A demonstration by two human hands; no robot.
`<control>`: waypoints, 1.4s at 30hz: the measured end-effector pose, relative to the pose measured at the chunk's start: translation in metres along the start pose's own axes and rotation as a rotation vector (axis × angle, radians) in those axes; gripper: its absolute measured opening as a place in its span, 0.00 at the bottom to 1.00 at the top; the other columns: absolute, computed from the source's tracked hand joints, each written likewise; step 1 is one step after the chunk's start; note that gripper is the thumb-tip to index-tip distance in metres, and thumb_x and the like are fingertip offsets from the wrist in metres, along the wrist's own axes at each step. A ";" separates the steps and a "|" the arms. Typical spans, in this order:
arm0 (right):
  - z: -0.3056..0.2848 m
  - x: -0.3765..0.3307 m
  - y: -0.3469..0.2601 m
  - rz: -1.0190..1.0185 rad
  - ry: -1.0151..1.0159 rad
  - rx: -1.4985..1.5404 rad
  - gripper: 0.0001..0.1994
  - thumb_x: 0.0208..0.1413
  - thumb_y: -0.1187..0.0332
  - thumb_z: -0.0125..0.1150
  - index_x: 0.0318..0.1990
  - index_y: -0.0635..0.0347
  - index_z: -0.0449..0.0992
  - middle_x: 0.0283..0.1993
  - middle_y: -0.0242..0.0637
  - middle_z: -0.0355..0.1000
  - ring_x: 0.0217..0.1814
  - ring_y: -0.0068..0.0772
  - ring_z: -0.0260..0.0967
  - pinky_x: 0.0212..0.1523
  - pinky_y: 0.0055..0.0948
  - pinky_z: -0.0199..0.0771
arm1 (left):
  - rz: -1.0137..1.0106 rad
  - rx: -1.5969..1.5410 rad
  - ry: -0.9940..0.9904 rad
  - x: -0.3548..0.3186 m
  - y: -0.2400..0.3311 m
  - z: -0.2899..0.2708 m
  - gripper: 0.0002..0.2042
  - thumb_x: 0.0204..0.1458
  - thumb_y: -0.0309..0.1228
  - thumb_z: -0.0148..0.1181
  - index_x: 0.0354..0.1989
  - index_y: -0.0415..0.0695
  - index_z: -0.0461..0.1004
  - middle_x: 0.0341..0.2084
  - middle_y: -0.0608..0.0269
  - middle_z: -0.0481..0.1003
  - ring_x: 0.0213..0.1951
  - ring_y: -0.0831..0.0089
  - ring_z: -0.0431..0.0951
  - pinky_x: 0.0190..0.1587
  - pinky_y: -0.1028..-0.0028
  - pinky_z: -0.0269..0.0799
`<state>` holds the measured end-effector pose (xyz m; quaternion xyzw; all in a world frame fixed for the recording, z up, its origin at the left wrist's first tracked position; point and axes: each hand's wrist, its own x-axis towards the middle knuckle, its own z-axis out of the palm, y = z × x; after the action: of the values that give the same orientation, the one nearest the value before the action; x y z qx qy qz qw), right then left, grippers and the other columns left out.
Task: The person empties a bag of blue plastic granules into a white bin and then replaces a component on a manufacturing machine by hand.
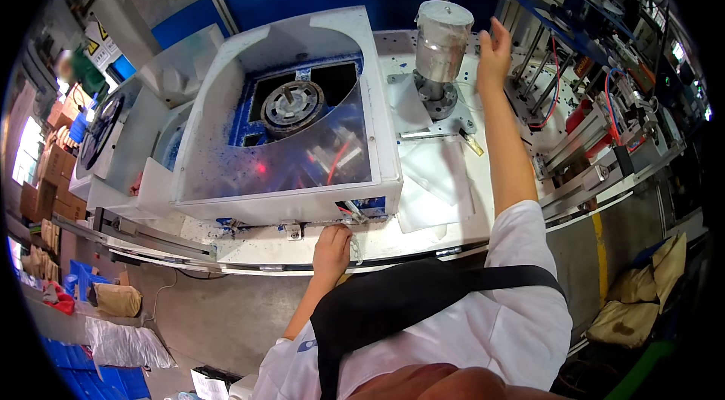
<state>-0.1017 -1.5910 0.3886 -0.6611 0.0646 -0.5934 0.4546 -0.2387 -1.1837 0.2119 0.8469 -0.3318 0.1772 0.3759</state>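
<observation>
My right hand (495, 51) is raised at the far right of the worktable, fingers apart and holding nothing. Just left of it a silvery, foil-like cylinder (442, 45) stands upright on a round metal base (436, 101). My left hand (332, 250) rests at the table's near edge with its fingers curled; whatever they may hold is hidden. Beyond it stands a white box-shaped housing (283, 207) with a clear curved panel (317, 162). Inside the housing sits a round slotted metal disc (292, 105), with blue bits scattered around it.
White sheets (434, 207) lie on the table (483, 196) between housing and right forearm. A metal frame with wires and blue discs (555, 11) crowds the right side. Another white unit (113, 166) stands left. A person in green (89, 75) is far left, beyond stacked cartons (64, 173).
</observation>
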 end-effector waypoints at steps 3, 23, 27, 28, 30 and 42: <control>-0.019 -0.026 0.054 0.203 0.252 0.099 0.20 0.51 0.69 0.54 0.53 0.61 0.62 0.55 0.40 0.62 0.57 0.35 0.57 0.56 0.31 0.55 | 0.002 -0.007 -0.011 0.002 0.002 0.001 0.06 0.41 0.19 0.57 0.29 0.40 0.70 0.30 0.57 0.71 0.34 0.58 0.72 0.36 0.66 0.69; -0.119 -0.189 -0.004 0.499 -0.108 0.043 0.15 0.52 0.76 0.49 0.49 0.63 0.67 0.56 0.40 0.61 0.59 0.33 0.57 0.57 0.28 0.56 | 0.066 0.268 -0.307 0.033 0.027 -0.053 0.12 0.43 0.24 0.54 0.38 0.43 0.72 0.34 0.56 0.73 0.32 0.58 0.74 0.36 0.65 0.69; -0.135 -0.196 -0.019 0.439 -0.302 -0.092 0.12 0.54 0.73 0.50 0.47 0.62 0.69 0.55 0.39 0.63 0.59 0.31 0.58 0.56 0.28 0.56 | 0.104 0.459 -0.528 0.051 0.037 -0.079 0.17 0.39 0.23 0.58 0.42 0.46 0.71 0.34 0.58 0.70 0.32 0.60 0.71 0.36 0.65 0.68; -0.137 -0.197 -0.027 0.407 -0.373 -0.157 0.12 0.53 0.73 0.50 0.46 0.61 0.70 0.55 0.38 0.64 0.58 0.30 0.59 0.55 0.27 0.58 | 0.095 0.451 -0.521 0.056 0.043 -0.083 0.18 0.38 0.24 0.59 0.42 0.46 0.71 0.36 0.58 0.69 0.33 0.59 0.71 0.37 0.65 0.68; -0.135 -0.201 -0.041 0.255 -0.500 -0.285 0.11 0.47 0.72 0.56 0.41 0.56 0.73 0.48 0.37 0.68 0.52 0.35 0.63 0.50 0.29 0.62 | 0.011 0.427 -0.583 0.058 0.051 -0.092 0.20 0.37 0.26 0.63 0.43 0.48 0.71 0.44 0.56 0.66 0.39 0.56 0.69 0.40 0.63 0.67; -0.141 -0.203 -0.029 0.626 -0.418 -0.033 0.06 0.53 0.67 0.54 0.31 0.60 0.72 0.33 0.32 0.71 0.35 0.30 0.68 0.35 0.27 0.66 | -0.003 0.396 -0.384 0.052 0.071 -0.108 0.16 0.44 0.24 0.58 0.44 0.49 0.71 0.42 0.64 0.70 0.29 0.69 0.75 0.27 0.72 0.71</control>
<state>-0.2920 -1.5218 0.2442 -0.7236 0.1790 -0.2770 0.6064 -0.2560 -1.1601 0.3481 0.9223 -0.3548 0.0745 0.1337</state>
